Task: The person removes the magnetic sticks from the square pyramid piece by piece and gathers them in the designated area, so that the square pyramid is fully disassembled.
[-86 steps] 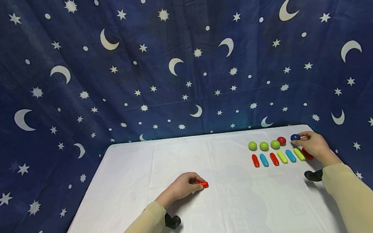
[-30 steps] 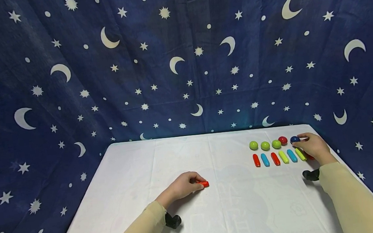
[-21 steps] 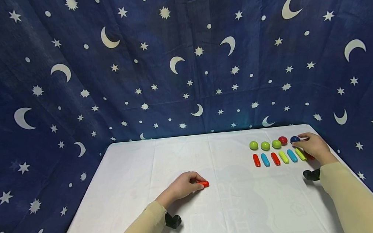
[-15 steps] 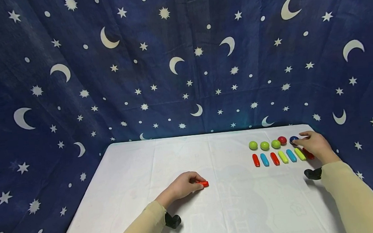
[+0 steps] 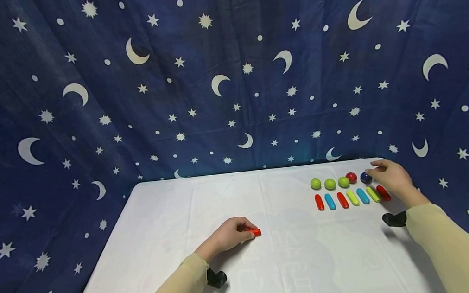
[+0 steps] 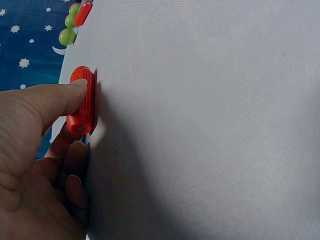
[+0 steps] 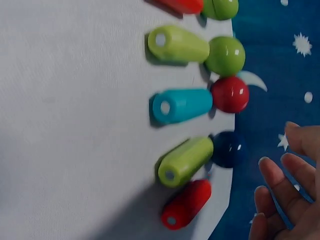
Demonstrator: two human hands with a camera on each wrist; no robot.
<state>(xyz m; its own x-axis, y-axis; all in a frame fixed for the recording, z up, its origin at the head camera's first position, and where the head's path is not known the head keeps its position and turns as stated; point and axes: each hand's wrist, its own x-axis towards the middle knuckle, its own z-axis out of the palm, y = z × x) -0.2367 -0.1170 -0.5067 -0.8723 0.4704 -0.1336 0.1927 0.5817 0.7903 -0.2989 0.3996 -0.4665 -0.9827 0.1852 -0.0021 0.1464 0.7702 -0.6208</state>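
My left hand [image 5: 230, 233] pinches a red plastic rod [image 6: 82, 100] between thumb and fingers, low over the white table. A small grey disc shows in the rod's near end. At the far right, my right hand [image 5: 391, 180] has its fingers spread loosely beside a dark blue ball [image 7: 229, 149]. In the right wrist view a gap separates the fingertips from that ball. Left of the blue ball are a red ball [image 5: 351, 177] and several green balls [image 5: 330, 184]. In front of them lies a row of rods, among them a dark red rod [image 5: 383, 193] nearest my right hand.
The row also has a blue rod [image 5: 362, 196], a yellow-green rod [image 5: 373, 194] and several more towards the left. A white cloth covers the table [image 5: 173, 217]. Behind it hangs a dark blue curtain [image 5: 197, 98] with moons and stars.
The blue ball has shifted slightly left towards the red ball. My right hand has let go of it and drawn back, uncovering the dark red rod. My left hand keeps still.
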